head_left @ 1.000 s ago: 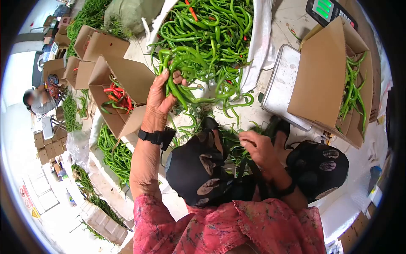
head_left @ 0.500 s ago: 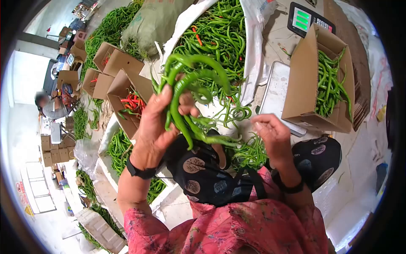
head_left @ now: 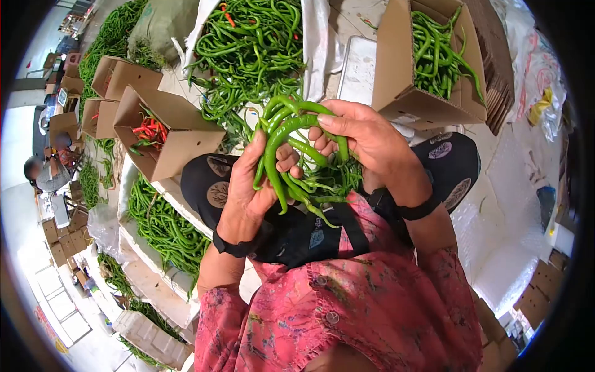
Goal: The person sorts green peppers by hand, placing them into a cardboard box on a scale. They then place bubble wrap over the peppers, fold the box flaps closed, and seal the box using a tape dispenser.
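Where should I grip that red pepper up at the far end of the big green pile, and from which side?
I'd pinch the red pepper around its middle, coming straight down from above. It lies exposed on the green pile, and its slim, fairly straight body should suit finger and thumb. Your hands are holding other peppers, so free one first.

Head camera: worn on the person's head, above the shirt [head_left: 372, 291], facing forward and steeply down
Peppers [head_left: 282, 139]: close to the lens, near mid-view, with the left hand [head_left: 251, 180] and right hand [head_left: 375, 146]
Pepper heap [head_left: 254, 46]: farther out, along the top
Room side: reaches left to a distant person [head_left: 51, 173]
Rim: wide, rounded, dark-cornered
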### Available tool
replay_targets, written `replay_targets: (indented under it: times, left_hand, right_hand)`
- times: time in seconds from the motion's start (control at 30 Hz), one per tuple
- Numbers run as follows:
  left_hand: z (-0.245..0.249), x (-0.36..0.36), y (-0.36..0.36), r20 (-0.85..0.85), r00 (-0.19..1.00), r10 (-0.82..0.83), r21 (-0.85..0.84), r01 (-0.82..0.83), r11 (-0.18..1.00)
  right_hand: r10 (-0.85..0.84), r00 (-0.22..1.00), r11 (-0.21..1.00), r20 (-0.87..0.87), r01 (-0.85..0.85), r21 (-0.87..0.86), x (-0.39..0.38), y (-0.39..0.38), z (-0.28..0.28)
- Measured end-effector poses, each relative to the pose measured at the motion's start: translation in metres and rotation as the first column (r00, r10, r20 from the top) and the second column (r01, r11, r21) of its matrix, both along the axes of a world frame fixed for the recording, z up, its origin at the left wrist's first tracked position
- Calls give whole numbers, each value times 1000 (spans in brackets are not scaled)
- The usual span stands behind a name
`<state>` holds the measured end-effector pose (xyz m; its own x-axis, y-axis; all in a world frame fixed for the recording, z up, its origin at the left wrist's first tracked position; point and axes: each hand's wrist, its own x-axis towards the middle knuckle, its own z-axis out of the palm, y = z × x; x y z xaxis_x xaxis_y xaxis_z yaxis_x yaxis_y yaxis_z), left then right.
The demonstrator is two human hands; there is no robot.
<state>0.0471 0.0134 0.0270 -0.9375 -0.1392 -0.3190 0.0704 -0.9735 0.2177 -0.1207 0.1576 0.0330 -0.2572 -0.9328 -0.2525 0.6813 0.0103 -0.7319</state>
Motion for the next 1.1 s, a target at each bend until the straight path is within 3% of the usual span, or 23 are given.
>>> replay_targets:
  times: [0.07,0.13,0.17,0.2,0.23,0.27,0.3,0.33,0.37,0.4,0.47,0.53,0.63,0.7,0.77,0.83,0.93,1.07,1.1]
  left_hand:
    - [-11,2,10,-27,1000,8,59,-6,998]
    - [-21,3,17,-21,1000,4,110,-2,994]
    - [-22,2,20,-2,1000,24,43,-24,999]
    - [-22,2,24,15,999,45,-25,-44,999]
    - [-24,0,25,18,997,76,-60,-75,995]
    - [-27,0,26,21,994,108,-95,-106,990]
    - [-29,0,28,19,994,110,-94,-108,990]
    - [-32,1,29,28,992,127,-203,-118,972]
    - [-33,1,30,36,989,141,-309,-124,943]
    - [-32,-1,32,36,990,139,-307,-122,944]
    - [-28,-4,40,123,982,140,-469,-67,881]
    - [-23,-13,54,218,944,247,-620,-61,782]
    - [-35,-8,52,161,972,170,-606,-39,794]
    - [-34,-5,46,198,959,201,-455,-91,886]
    - [-47,-2,39,202,948,246,-430,-140,892]
    - [-52,-1,36,233,932,278,-408,-166,898]
    - [-55,3,30,232,933,275,-309,-197,930]
    - [-53,5,29,272,930,246,-380,-131,916]
    - [-53,5,29,261,936,237,-531,-66,845]
  right_hand:
    - [60,996,998,70,-58,-30,-3,8,-4]
    - [-40,999,998,7,39,43,3,12,-6]
    - [-134,894,975,-427,197,105,7,16,-6]
    - [-159,605,929,-780,360,90,10,19,-6]
    - [-203,448,891,-871,452,25,10,25,-8]
    - [-203,448,892,-871,452,24,11,30,-3]
    - [-161,685,911,-711,381,161,14,36,6]
    - [-111,865,922,-489,273,273,18,42,12]
    - [-159,880,929,-448,287,235,30,38,4]
    - [-179,864,940,-471,291,176,38,33,-7]
    - [-76,975,995,-207,87,47,39,23,-14]
    - [-74,984,997,-164,79,24,40,12,-22]
    - [-191,975,981,110,185,64,38,-5,-39]
    - [-120,951,993,285,121,15,32,-9,-52]
    - [-39,932,998,361,52,-25,28,-7,-56]
    - [-243,856,967,456,252,42,30,-6,-64]
    - [-186,813,975,551,221,4,22,3,-69]
    - [-181,871,968,457,240,-76,21,9,-86]
    - [-217,902,970,373,243,-23,23,9,-79]
